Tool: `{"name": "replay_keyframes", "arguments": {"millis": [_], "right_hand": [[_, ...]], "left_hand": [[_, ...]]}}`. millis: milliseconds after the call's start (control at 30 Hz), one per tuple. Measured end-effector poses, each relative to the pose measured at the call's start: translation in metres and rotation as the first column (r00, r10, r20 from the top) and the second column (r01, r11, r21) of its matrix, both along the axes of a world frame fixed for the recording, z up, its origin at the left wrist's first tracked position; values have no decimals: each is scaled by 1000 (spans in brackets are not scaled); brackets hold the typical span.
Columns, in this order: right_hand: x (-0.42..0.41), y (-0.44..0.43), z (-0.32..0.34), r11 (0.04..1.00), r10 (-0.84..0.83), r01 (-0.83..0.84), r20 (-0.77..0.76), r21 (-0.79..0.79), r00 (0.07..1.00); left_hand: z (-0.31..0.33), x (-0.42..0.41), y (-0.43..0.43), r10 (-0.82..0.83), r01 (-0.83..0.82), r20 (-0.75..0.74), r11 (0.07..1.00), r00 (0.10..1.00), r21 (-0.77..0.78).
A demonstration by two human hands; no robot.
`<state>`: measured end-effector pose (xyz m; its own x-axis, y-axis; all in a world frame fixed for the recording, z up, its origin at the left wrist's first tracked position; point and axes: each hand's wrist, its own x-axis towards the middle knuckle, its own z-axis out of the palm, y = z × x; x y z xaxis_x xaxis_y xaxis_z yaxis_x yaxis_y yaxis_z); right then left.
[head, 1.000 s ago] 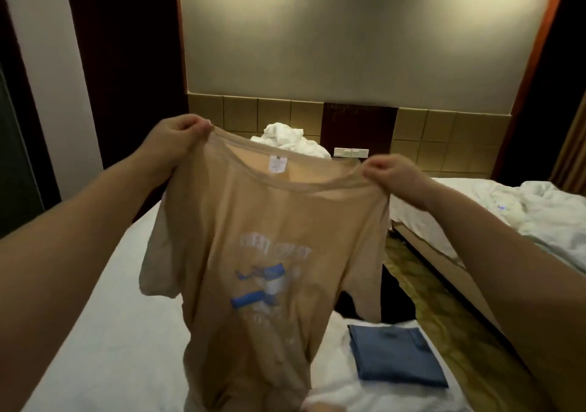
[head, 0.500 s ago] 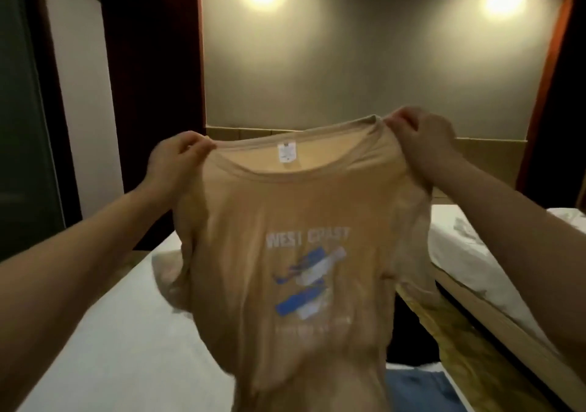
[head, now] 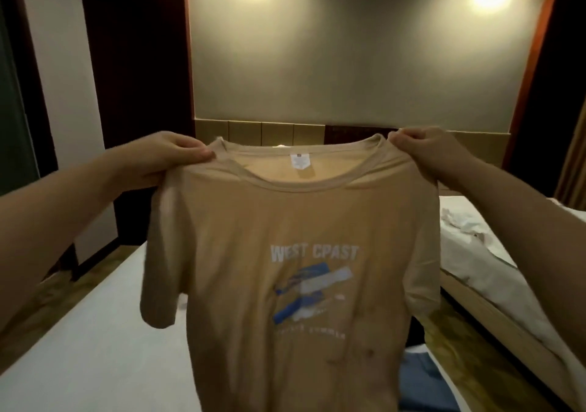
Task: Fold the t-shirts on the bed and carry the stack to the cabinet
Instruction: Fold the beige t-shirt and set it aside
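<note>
**Left hand** [head: 165,158]: the fingers [head: 190,153] are curled and pressed together, pinching the left shoulder of the tan t-shirt [head: 285,221] just beside the collar. Below these fingers lies the bed [head: 95,332], covered by a smooth white sheet.

**Position:** the tan t-shirt hangs in the air between the two sets of fingers, spread wide with the print toward the camera. Its hem runs out of view at the bottom.

**Handling (judgement):**
- The cloth looks like thin knit jersey: light, limp and with no stiffness of its own.
- It likely holds its shape only under tension between the two grips; given slack, the sleeves and body should collapse.
- It appears neither slippery nor fragile.
- Take hold at the shoulder seams, where doubled fabric resists stretch. A grip on the ribbed collar may distort it.

**Details:** a white label [head: 299,161] sits inside the back neck, midway between the fingers. The chest print is white lettering over blue bars, flat and perhaps slightly stiffer than the cloth.

**Right hand** [head: 425,155]: the fingers [head: 409,139] are curled, pinching the right shoulder, about level with the left grip.

Below the right fingers lies a blue t-shirt [head: 421,383] — folded, flat, partly hidden behind the tan cloth. Further right stands a second bed [head: 475,253] with crumpled white bedding.
</note>
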<state>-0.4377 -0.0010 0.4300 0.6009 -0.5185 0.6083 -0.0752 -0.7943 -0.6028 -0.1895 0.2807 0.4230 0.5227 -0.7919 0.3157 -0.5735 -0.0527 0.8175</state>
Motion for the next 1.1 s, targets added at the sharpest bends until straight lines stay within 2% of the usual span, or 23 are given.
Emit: {"name": "replay_keyframes", "arguments": {"millis": [33,67,133,167,200,233,267,300,333,367,467,600,733,867,967,1100], "right_hand": [[-4,2,3,997,55,-55,-6,47,998],[-5,7,4,992,107,-99,-106,76,989],[2,13,-1,990,141,-139,-424,36,895],[8,10,-6,990,68,-117,-459,-78,886],[13,5,-7,983,-7,-55,-332,-176,943],[16,2,-6,980,-41,16,-121,-198,992],[19,1,-5,980,-42,47,29,-192,999],[21,3,-5,970,-50,59,42,-235,998],[25,4,-8,948,-74,60,-35,-313,997],[28,2,-10,935,-90,67,-50,-347,995],[27,-5,5,977,-77,105,149,-185,986],[31,-12,8,986,-71,69,-8,-150,997],[32,-13,9,997,72,-71,-36,15,997],[32,-15,11,968,194,-186,-34,169,980],[36,-13,15,909,266,-278,81,311,960],[41,-7,16,777,378,-458,262,431,888]], "left_hand": [[3,4,3,-42,40,-41,998,998,-52],[3,5,2,-41,38,-35,996,999,-75],[-5,3,-10,73,-84,149,994,986,67],[-12,2,-18,131,-155,223,983,966,93],[-16,2,-24,183,-197,220,979,958,43],[-16,3,-29,212,-206,172,977,962,-51],[-15,3,-31,214,-197,136,972,967,-129],[-14,2,-35,209,-188,153,972,966,-141],[-15,2,-37,209,-191,169,974,963,-119],[-15,3,-40,212,-192,158,973,965,-132],[-5,5,-43,177,-166,30,959,984,-229],[7,11,-36,61,-64,-30,995,998,-81],[9,18,-32,28,-62,-185,982,982,-180],[10,22,-35,44,-58,-85,983,995,-175],[12,20,-40,71,-90,-87,967,994,-237],[11,16,-48,69,-111,-127,925,990,-364]]}}
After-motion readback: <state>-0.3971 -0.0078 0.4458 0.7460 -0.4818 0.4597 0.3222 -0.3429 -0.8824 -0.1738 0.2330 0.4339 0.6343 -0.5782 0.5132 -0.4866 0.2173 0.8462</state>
